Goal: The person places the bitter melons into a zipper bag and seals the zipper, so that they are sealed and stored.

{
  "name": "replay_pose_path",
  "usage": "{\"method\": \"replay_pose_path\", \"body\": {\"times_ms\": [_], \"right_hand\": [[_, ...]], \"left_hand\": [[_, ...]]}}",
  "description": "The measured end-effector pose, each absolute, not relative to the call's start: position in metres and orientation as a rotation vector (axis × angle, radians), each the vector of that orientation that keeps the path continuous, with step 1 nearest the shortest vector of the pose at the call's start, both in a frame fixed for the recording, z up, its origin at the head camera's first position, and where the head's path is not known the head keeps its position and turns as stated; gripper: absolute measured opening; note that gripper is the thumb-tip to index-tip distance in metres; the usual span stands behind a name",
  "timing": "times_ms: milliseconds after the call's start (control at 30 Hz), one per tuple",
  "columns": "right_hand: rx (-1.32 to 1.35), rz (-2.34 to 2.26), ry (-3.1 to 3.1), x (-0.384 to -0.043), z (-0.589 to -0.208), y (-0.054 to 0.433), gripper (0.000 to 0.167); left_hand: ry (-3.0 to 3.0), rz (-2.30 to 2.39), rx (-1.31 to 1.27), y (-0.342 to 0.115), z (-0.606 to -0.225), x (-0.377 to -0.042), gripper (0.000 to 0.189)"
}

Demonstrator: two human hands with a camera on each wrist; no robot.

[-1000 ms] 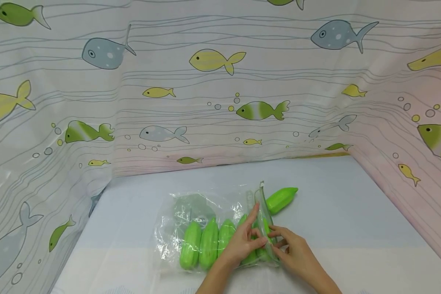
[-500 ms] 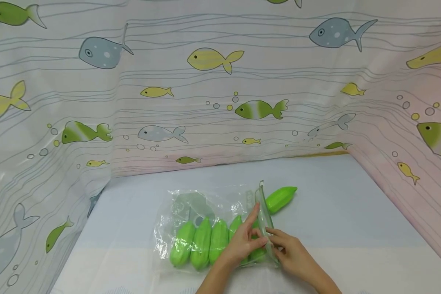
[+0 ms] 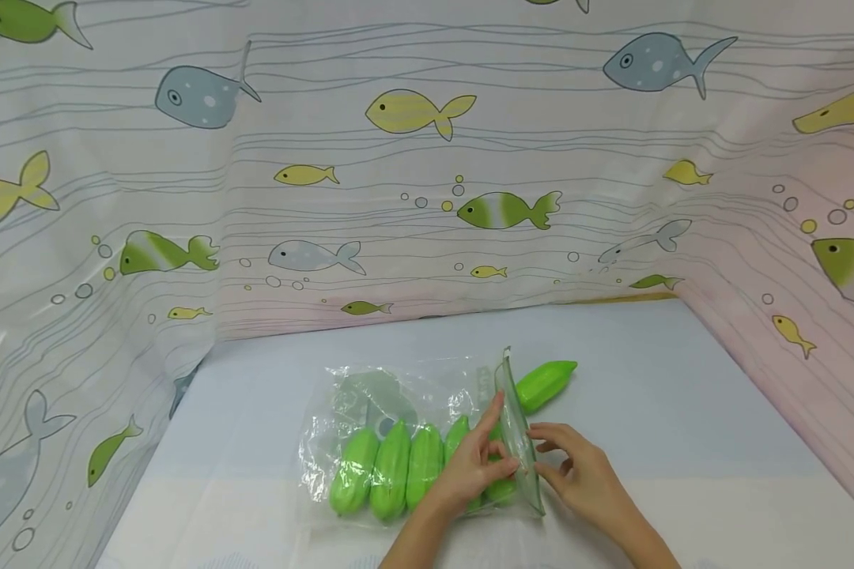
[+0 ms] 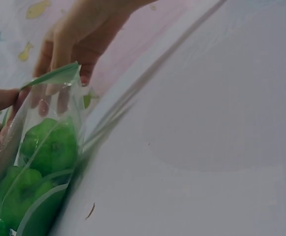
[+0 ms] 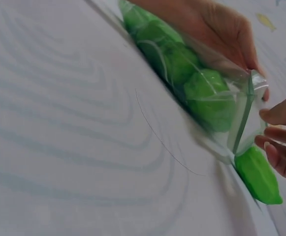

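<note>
A clear zip bag (image 3: 444, 383) lies on the table with several green, ridged, cucumber-like vegetables (image 3: 390, 474) side by side inside. Its mouth gapes to the right. My left hand (image 3: 462, 474) pinches the near part of the mouth between thumb and fingers, the index finger straight along the plastic. Just right of the mouth, my right hand (image 3: 585, 478) has bent, parted fingers, with the fingertips at the bag's edge and no vegetable among them. In the right wrist view, its thumb and fingers (image 5: 280, 137) stand apart beside the opening. Another green vegetable (image 3: 546, 385) lies loose beyond the mouth.
The pale table (image 3: 690, 411) extends to both sides of the bag. A curtain (image 3: 413, 245) printed with fish rises behind the table and along its left and right sides.
The vegetables in the bag have slid left, including the green piece that was at my right fingers. My right hand has drawn back slightly right from the mouth. My left hand stays put.
</note>
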State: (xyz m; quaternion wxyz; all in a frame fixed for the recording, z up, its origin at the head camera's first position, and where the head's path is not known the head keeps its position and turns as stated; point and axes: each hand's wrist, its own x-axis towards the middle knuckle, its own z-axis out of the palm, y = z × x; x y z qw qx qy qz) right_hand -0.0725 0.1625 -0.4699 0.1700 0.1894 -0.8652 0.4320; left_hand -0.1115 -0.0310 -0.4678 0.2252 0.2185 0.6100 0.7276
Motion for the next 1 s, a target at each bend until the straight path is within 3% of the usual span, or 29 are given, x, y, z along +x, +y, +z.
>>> {"method": "replay_pose_path", "body": {"times_ms": [1000], "right_hand": [[0.528, 1.185, -2.395, -0.094, -0.456, 0.185, 0.069]], "left_hand": [[1.673, 2.023, 0.618, -0.031, -0.470, -0.112, 0.092]]}}
